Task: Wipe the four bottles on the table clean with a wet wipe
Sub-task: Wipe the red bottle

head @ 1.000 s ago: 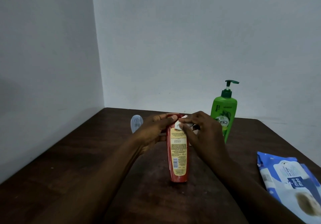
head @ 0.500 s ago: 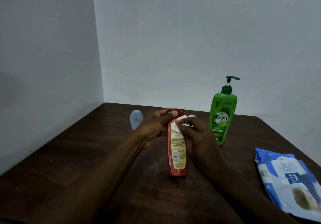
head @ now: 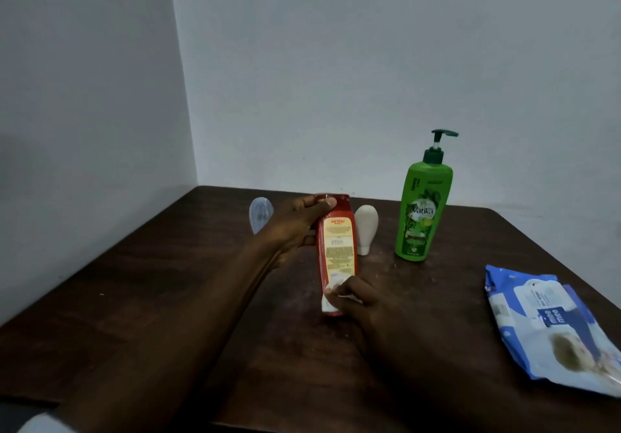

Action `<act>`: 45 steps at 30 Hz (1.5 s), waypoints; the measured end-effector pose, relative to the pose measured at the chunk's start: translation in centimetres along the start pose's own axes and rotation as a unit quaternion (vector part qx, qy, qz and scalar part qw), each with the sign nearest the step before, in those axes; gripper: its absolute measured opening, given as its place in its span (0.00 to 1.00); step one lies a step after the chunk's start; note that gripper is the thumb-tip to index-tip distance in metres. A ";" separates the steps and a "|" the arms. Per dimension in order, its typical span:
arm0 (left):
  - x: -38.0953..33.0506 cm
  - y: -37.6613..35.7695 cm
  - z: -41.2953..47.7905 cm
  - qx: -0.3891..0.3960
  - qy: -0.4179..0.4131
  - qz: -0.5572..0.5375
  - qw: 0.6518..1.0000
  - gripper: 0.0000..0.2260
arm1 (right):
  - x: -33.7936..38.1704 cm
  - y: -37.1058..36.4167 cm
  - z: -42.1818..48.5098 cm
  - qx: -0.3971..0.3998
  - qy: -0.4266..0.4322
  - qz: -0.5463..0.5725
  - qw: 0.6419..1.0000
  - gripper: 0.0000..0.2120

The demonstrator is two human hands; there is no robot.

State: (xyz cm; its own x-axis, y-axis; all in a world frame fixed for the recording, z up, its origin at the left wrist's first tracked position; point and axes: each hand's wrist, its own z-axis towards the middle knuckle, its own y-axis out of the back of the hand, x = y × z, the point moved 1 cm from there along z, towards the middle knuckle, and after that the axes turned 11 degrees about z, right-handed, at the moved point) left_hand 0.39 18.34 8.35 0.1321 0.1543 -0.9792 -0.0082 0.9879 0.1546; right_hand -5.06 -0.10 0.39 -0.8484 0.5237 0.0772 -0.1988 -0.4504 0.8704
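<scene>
One stroke done: right hand's (head: 366, 311) pinched wet wipe (head: 328, 302) has slid from top to base of the red bottle (head: 337, 247); left hand (head: 295, 227) grips its top.

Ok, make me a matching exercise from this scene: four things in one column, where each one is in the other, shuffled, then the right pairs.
Things
1. red bottle
2. green pump bottle
3. wipes pack
4. wet wipe

Places
A. pinched by the right hand, low against another thing
B. upright and untouched, towards the back of the table
C. held near its top by the left hand
D. lying flat by the table's right edge

Pairs: 1-C, 2-B, 3-D, 4-A
</scene>
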 end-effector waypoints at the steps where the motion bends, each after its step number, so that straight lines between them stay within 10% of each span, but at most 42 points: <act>1: -0.1 -0.1 -0.1 -0.001 -0.002 0.003 1.000 0.08 | 0.1 -0.1 -0.4 -0.007 0.001 -0.004 1.000 0.30; 8: -0.7 0.2 0.0 -0.009 -0.015 0.027 0.999 0.08 | 0.3 0.9 0.1 0.051 0.023 0.011 0.998 0.23; 30: -2.5 1.6 0.0 -0.009 -0.025 0.096 0.995 0.10 | -1.4 4.4 8.7 -0.259 -0.046 0.123 0.957 0.09; 45: -3.3 0.4 0.4 -0.044 -0.037 0.169 0.984 0.12 | -0.2 3.0 5.7 -0.071 -0.047 0.013 0.996 0.21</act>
State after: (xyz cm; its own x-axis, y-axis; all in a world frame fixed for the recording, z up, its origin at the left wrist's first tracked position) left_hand 0.40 18.23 11.65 0.1797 0.4765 -0.8606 -0.1489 0.8779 0.4550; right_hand -2.68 2.53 5.76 -0.8058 0.5732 0.1492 -0.2509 -0.5585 0.7907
